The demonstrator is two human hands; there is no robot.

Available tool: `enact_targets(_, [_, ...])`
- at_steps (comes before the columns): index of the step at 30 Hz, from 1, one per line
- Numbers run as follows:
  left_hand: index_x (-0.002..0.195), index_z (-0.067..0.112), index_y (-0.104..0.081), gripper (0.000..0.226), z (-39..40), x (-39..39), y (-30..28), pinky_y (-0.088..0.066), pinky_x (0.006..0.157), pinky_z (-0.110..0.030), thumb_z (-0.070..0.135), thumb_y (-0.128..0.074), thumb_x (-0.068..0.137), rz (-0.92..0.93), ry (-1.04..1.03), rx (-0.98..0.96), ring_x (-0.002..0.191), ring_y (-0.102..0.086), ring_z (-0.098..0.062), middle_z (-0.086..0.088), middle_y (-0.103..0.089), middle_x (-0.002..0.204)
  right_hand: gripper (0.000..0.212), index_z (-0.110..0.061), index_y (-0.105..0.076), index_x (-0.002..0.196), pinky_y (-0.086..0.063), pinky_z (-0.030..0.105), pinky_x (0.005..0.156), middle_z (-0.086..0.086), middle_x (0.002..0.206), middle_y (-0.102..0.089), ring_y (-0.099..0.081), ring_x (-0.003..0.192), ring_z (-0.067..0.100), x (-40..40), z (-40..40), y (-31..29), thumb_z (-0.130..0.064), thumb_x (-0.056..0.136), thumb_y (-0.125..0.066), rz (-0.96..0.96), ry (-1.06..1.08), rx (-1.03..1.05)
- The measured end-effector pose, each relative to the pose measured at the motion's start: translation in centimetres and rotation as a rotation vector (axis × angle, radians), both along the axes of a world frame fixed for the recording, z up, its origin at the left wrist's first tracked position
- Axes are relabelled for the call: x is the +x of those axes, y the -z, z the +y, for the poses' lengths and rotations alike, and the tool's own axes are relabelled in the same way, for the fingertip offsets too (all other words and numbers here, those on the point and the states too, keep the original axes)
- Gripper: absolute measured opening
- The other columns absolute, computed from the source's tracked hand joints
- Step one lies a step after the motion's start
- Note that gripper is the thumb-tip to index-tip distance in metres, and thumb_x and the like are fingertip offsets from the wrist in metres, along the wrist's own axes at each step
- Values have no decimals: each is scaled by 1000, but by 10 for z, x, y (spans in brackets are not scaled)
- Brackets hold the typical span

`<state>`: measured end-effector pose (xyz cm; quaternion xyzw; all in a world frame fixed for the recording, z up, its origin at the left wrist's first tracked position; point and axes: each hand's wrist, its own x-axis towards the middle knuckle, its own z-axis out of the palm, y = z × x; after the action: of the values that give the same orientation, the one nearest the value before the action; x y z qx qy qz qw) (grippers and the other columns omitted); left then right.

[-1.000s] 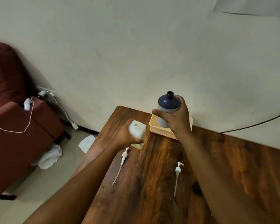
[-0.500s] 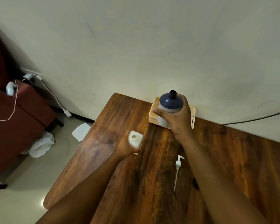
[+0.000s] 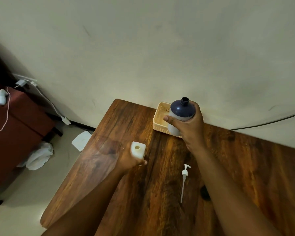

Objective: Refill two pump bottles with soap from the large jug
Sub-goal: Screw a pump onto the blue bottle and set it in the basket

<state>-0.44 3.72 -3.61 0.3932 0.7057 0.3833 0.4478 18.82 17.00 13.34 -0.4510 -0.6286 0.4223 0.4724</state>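
right hand: wrapped round the blue-topped bottle — thumb across the front, fingers behind, firm grip on the body
blue-topped bottle: upright, neck open with no pump on it, dark blue shoulder over a pale lower body; held over the near right part of the basket; cannot tell if its base touches the basket or the table
left hand: fingers curled round the white bottle, gripping it from the near side, thumb tip showing at the right of it
white bottle: small, rectangular, round hole in its top open to the camera, no pump fitted; sits in the hand above the table, left of centre; contact with the tabletop hidden by the hand
pump: white dispenser head with long dip tube, lying flat on the table between the two forearms, head toward the wall, tube pointing toward the person — touching neither hand
basket: pale yellow plastic with slotted sides, at the table's far edge against the wall
table: dark wood grain, glossy
floor left of table: white cloth heaped beside a dark red sofa; a flat white sheet near the table's edge
sofa arm: small white device with a thin white cable trailing down
wall: black cable running along at the right
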Motion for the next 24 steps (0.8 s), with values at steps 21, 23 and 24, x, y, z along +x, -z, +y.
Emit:
enact_targets(21, [162, 37, -20, 111, 103, 140, -52, -24, 124, -62, 76, -74, 74, 566, 447, 99, 156, -24, -34, -6, -22, 171, 82, -44, -50, 120, -49, 6, 73, -41, 112, -56, -56, 107, -11, 170, 20, -19, -50, 52, -95, 33, 202, 16])
enact_targets(23, [163, 38, -19, 109, 107, 161, -43, -19, 124, -65, 75, -73, 76, 604, 524, 71, 158, -17, -35, -4, -15, 173, 82, -43, -49, 120, -48, 5, 73, -45, 110, -53, -54, 107, -14, 186, 20, -15, -49, 52, -95, 17, 214, 10])
enact_targets(24, [163, 38, -19, 108, 108, 170, -38, -19, 124, -66, 75, -73, 77, 614, 558, 56, 158, -14, -35, -3, -13, 173, 83, -41, -48, 122, -48, 4, 74, -46, 110, -53, -53, 107, -15, 193, 20, -12, -46, 54, -95, 9, 222, 11])
